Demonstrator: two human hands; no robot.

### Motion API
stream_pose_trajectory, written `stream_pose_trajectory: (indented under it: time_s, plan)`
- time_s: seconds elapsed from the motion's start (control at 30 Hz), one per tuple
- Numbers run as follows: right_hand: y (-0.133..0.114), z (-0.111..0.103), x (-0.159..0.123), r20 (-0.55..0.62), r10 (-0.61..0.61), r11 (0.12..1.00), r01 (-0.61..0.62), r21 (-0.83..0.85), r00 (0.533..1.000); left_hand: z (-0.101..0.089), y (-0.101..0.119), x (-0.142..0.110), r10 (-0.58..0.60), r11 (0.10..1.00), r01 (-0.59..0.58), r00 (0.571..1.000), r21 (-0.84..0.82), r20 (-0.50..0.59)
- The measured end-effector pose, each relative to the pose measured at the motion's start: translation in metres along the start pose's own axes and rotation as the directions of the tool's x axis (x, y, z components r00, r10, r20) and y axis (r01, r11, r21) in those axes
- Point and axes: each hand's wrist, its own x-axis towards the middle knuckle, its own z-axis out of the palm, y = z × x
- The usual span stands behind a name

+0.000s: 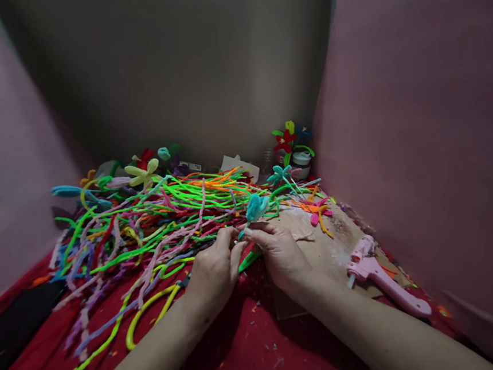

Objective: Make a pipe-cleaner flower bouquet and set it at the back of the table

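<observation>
Flower [256, 208], teal and fuzzy, rises from the pinching grip of the left hand [213, 265] and right hand [283, 258]. 1 pink glue gun [372, 269] lies rightward on cardboard [320, 255].

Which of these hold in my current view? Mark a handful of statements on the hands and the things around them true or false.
1. The left hand and right hand meet just below a teal flower. True.
2. The pink glue gun lies left of both hands. False: the pink glue gun lies to their right.
3. Most of the fuzzy stems spread to the left of the right hand. True.
4. The right hand grips the yellow handle. False: the yellow handle lies beside the left forearm.
5. A red flower stands near the back wall. True.
</observation>
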Motion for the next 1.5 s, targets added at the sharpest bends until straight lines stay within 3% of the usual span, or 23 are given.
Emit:
stream_pose_trajectory:
  time_s: [0.13,0.27,0.47,0.63,0.77,1.0,1.1,1.27,1.4,1.5]
  plan:
    - [0.000,0.001,0.000,0.000,-0.014,0.999,0.014,-0.030,1.000,0.000,-0.001,-0.002,0.179,0.969,-0.171,0.983,0.178,-0.029]
    - [0.000,0.001,-0.001,0.001,-0.040,0.995,0.040,-0.090,0.999,0.001,-0.002,-0.003,0.242,0.957,-0.236,0.970,0.170,-0.012]
    - [-0.001,0.003,-0.003,0.071,-0.022,0.989,0.032,-0.142,0.997,-0.005,0.002,0.001,0.017,0.994,-0.015,1.000,-0.104,0.022]
    - [-0.002,0.000,-0.001,0.091,-0.073,0.974,0.090,-0.209,0.993,-0.009,0.005,0.005,-0.159,0.911,0.194,0.980,-0.363,0.123]
    - [0.000,-0.003,0.001,0.064,-0.062,0.969,0.075,-0.236,0.996,-0.008,0.005,0.006,-0.247,0.757,0.344,0.938,-0.555,0.244]
    - [-0.004,0.000,0.000,0.082,-0.033,0.981,0.048,-0.187,0.996,-0.015,0.012,0.011,-0.325,0.346,0.585,0.808,-0.734,0.491]
    - [-0.005,0.000,0.001,0.096,-0.036,0.981,0.054,-0.185,0.995,-0.020,0.014,0.013,-0.297,0.211,0.628,0.771,-0.749,0.563]
    - [-0.003,-0.003,0.004,0.125,-0.074,0.974,0.099,-0.206,0.989,-0.025,0.014,0.014,-0.203,0.008,0.648,0.747,-0.761,0.633]
    - [-0.002,-0.004,0.004,0.156,-0.039,0.980,0.069,-0.188,0.987,-0.027,0.013,0.015,-0.185,0.044,0.648,0.754,-0.761,0.631]
    - [-0.002,-0.003,0.003,0.160,-0.032,0.990,0.053,-0.129,0.987,-0.025,0.012,0.015,-0.221,0.206,0.621,0.783,-0.756,0.582]
